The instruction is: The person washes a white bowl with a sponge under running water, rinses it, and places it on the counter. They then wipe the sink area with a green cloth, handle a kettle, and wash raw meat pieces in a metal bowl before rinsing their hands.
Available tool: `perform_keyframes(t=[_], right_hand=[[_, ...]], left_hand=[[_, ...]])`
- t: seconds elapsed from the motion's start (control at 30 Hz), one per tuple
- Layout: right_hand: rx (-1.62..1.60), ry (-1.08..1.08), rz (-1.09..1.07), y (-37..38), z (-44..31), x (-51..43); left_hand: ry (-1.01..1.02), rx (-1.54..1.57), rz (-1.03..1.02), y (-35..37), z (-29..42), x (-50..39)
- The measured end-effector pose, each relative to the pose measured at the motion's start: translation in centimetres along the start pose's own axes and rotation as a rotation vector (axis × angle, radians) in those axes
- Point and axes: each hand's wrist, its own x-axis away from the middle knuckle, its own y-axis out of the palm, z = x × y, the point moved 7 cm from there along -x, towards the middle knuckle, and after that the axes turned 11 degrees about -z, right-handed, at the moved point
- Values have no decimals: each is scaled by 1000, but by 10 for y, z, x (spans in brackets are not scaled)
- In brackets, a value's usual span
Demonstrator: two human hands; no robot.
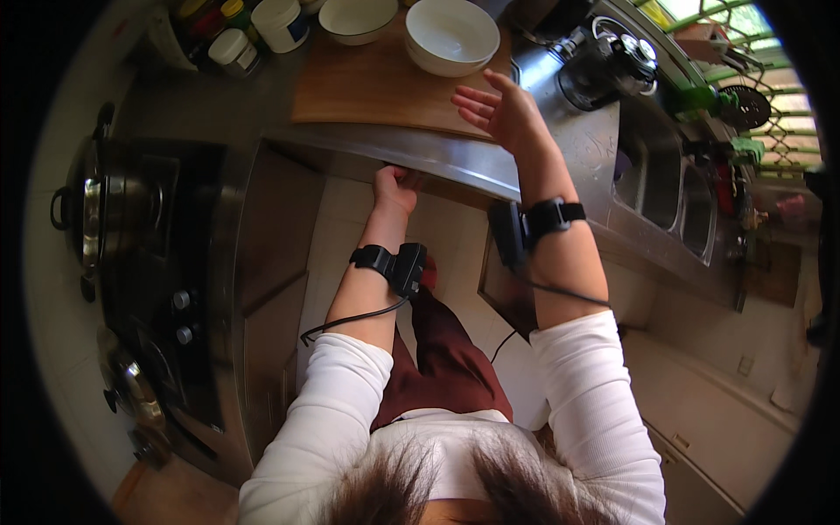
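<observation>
My left hand [396, 187] is at the underside of the steel counter edge [420, 146], its fingers partly hidden under it; whether they grip anything cannot be told. My right hand [502, 111] is raised over the right front corner of a wooden board [374, 88], palm turned to the left and fingers apart, holding nothing. Just beyond it stands a stack of white bowls [453, 36] on the board, with another white bowl [357, 20] to its left. Black devices with straps and cables are worn on both forearms.
A double steel sink [650, 177] and a glass kettle [604, 72] are at the right. White tubs [281, 25] stand at the back left. A black cooktop [190, 262] with a metal pot [98, 203] lies left. An open cabinet door [505, 289] is below the counter.
</observation>
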Motion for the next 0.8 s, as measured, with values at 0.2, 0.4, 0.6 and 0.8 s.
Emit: perform_keyframes(t=[0.2, 0.4, 0.6, 0.8], right_hand=[[95, 82, 84, -7, -7, -45], [184, 171, -4, -21, 3, -71], [256, 237, -47, -24, 4, -83], [170, 210, -13, -18, 5, -78]], left_hand=[[-70, -30, -86, -20, 1, 23], [-108, -599, 114, -56, 39, 93], [88, -1220, 478, -120, 93, 136], [191, -1567, 832, -99, 131, 180]])
